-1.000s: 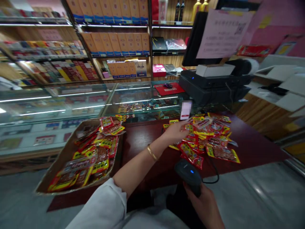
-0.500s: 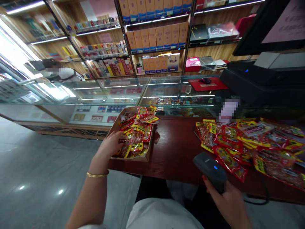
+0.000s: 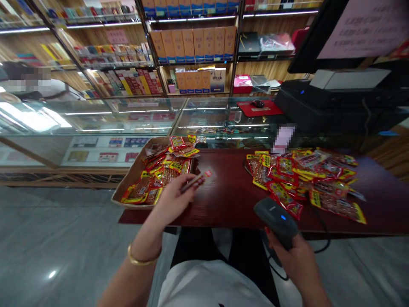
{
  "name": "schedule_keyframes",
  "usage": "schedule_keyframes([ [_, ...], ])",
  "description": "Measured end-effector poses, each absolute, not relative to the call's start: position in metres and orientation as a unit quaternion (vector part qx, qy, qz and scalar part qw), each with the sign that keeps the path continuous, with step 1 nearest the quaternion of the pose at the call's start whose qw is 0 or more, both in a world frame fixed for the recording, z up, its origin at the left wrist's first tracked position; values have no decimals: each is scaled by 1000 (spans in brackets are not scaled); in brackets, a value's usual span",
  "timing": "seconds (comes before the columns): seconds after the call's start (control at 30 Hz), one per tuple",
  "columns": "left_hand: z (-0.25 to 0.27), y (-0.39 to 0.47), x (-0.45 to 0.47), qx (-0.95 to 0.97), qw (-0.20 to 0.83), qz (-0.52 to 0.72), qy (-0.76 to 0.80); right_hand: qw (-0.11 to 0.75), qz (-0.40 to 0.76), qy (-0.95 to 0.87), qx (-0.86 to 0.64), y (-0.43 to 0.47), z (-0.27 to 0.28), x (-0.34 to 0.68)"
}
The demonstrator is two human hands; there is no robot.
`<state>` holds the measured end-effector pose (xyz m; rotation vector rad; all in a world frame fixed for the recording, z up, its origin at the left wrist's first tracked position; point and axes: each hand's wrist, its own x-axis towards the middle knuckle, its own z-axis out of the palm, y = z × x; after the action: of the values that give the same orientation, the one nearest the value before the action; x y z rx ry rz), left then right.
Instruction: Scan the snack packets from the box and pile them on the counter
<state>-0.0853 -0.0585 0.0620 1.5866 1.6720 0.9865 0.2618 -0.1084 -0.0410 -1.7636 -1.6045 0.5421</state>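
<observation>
My left hand (image 3: pixel 175 198) pinches a slim snack packet (image 3: pixel 195 181) with a red-and-white end, held above the dark red tabletop (image 3: pixel 217 183). Just left of it stands an open cardboard box (image 3: pixel 119 194) filled with red and yellow snack packets (image 3: pixel 169 172). In my right hand (image 3: pixel 295 258) is a dark grey barcode scanner (image 3: pixel 277 219) with a blue light lit on top, its head tilted up to the left. A loose pile of similar red and yellow packets (image 3: pixel 284 172) lies beyond the scanner on the right part of the table.
Behind the table runs a glass display counter (image 3: pixel 134 115), with a red mouse pad (image 3: pixel 270 110) and a black mouse on it. A monitor (image 3: pixel 351 30) stands at upper right. A phone (image 3: pixel 283 138) stands behind the pile. Another person (image 3: pixel 38 83) is at far left.
My left hand has lifted a slim packet out of the box and moved right over the table. The scanner stays in my right hand. The view has shifted right.
</observation>
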Motion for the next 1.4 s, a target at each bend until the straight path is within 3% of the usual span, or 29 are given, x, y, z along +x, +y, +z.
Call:
schedule_keyframes([
  [0.13,10,-1,-2,552,517,403,516,337,199,-633,-668,-104,-43,259],
  [0.4,-38,105,35,390,626,462,492,340,213,-632,-663,-78,-36,257],
  [0.9,-44,109,26,394,648,421,498,334,233,-651,-640,-73,-43,236],
  [1.13,-52,111,20,465,607,436,475,340,218,-656,-638,-73,-53,236],
  [1.4,-57,116,24,380,652,449,479,370,232,-647,-625,-71,-65,238],
])
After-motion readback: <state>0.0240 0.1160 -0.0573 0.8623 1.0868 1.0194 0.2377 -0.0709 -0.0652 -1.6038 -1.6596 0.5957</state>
